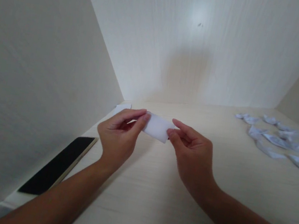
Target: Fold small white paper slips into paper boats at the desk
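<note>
A small white piece of paper (pixel 157 127), roughly rectangular, is held up above the table between both hands. My left hand (pixel 123 132) pinches its left end between thumb and fingers. On the other side, my right hand (pixel 192 153) grips the right edge with thumb and fingertips. The paper tilts slightly down to the right, and its back face is hidden. Whether it is a single sheet or folded, I cannot tell.
Several twisted white paper pieces (pixel 279 137) lie at the right on the pale table (pixel 145 203). A flat black device like a tablet or phone (pixel 57 165) lies at the left beside the wall (pixel 30 69). White paper (pixel 123 107) rests behind my left hand.
</note>
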Motion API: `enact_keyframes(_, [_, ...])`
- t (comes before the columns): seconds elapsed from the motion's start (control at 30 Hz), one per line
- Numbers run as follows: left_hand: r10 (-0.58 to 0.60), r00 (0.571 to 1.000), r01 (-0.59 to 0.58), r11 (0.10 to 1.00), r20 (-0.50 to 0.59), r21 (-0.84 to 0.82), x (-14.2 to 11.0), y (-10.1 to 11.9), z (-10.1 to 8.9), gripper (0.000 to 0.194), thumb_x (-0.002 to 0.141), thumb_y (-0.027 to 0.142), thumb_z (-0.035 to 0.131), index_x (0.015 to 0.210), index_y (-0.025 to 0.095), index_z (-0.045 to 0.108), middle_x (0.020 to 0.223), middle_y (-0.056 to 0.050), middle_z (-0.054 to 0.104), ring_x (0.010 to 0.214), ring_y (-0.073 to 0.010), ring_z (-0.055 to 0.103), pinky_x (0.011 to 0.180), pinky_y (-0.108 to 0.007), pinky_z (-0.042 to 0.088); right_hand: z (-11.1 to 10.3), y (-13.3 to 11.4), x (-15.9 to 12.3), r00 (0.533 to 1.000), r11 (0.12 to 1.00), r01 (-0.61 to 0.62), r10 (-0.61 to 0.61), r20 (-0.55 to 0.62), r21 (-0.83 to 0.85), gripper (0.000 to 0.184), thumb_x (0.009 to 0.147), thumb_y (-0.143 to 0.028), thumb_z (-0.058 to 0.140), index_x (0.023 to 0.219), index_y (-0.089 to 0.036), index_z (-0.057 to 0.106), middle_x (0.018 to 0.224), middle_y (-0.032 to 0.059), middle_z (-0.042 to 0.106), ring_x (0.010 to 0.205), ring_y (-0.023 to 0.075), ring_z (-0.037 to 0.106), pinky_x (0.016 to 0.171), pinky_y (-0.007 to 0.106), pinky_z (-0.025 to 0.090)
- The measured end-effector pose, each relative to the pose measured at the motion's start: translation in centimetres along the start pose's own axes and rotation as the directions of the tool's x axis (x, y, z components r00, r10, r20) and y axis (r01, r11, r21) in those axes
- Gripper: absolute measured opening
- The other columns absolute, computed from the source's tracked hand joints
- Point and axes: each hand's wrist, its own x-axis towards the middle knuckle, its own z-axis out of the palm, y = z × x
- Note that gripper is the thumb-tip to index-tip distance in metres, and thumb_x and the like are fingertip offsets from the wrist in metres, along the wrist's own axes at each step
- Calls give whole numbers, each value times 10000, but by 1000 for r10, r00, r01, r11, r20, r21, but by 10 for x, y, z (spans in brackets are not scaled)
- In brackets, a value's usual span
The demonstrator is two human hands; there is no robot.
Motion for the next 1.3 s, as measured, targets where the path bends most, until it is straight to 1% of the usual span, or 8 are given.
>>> enact_keyframes(0.2, [-121, 986, 130, 988, 112, -84, 6, -5, -1, 219, 783, 291, 882, 987, 251, 815, 936, -32, 811, 850, -178, 767, 767, -290, 649, -10, 1, 8, 973, 981, 47, -2, 233, -186, 166, 866, -290, 734, 953, -165, 799, 885, 77, 811, 768, 189, 742, 727, 321, 584])
enact_keyframes(0.4, [-206, 868, 284, 952, 451, -111, 8, -6, 2, 379, 768, 281, 892, 1110, 166, 777, 897, -66, 786, 828, -170, 748, 728, -254, 624, -22, 4, 26, 916, 949, 129, -3, 401, -288, 142, 854, -310, 742, 845, -170, 756, 802, 30, 752, 695, 141, 634, 637, 276, 484])
enact_keyframes(0.63, [-259, 738, 424, 896, 623, -130, 0, -21, 6, 1059, 595, 215, 983, 1520, 310, 476, 1419, -133, 575, 989, -196, 703, 771, -319, 656, -27, 0, 38, 938, 961, -277, 272, 213, -4, 201, 766, -240, 800, 765, -168, 613, 687, -4, 689, 603, 111, 634, 607, 247, 517])
enact_keyframes(0.8, [-267, 653, 467, 879, 708, -99, 2, -24, 4, 646, 721, 203, 895, 1328, 181, 675, 1195, -107, 700, 915, -149, 689, 781, -276, 608, -30, -5, 42, 906, 919, -395, 387, 173, 11, 397, 779, -77, 740, 1117, -177, 558, 794, 25, 745, 628, 140, 715, 642, 255, 608])
enact_keyframes(0.9, [-306, 551, 510, 860, 777, -24, 7, -24, 1, 587, 733, 176, 876, 1294, 146, 705, 967, -60, 748, 856, -140, 697, 778, -272, 582, -34, -5, 46, 886, 911, -411, 409, 219, -40, 574, 781, -30, 717, 1279, -200, 486, 768, 9, 739, 596, 149, 717, 607, 250, 620])
enact_keyframes(1.03, [-357, 468, 523, 849, 808, 72, 10, -30, -1, 583, 774, 166, 844, 1334, 133, 687, 867, -47, 779, 826, -134, 721, 812, -272, 570, -41, -4, 52, 845, 890, -438, 456, 278, -127, 584, 805, -12, 690, 1325, -190, 493, 741, 13, 729, 583, 147, 720, 571, 220, 614])
enact_keyframes(1.13, [-348, 436, 562, 825, 830, 51, 10, -38, 0, 549, 831, 222, 810, 1352, 119, 671, 888, -72, 805, 826, -151, 747, 860, -313, 587, -46, -3, 55, 818, 874, -453, 485, 309, -175, 574, 818, -5, 681, 1331, -179, 491, 752, 27, 737, 594, 148, 726, 575, 216, 620])
enact_keyframes(1.3, [-312, 444, 518, 854, 840, 43, 8, -45, 1, 524, 837, 231, 802, 1335, 118, 685, 860, -68, 804, 768, -150, 750, 787, -286, 583, -48, -4, 56, 782, 855, -481, 519, 345, -194, 593, 830, 19, 646, 1357, -192, 476, 765, 19, 741, 593, 137, 726, 597, 213, 625])
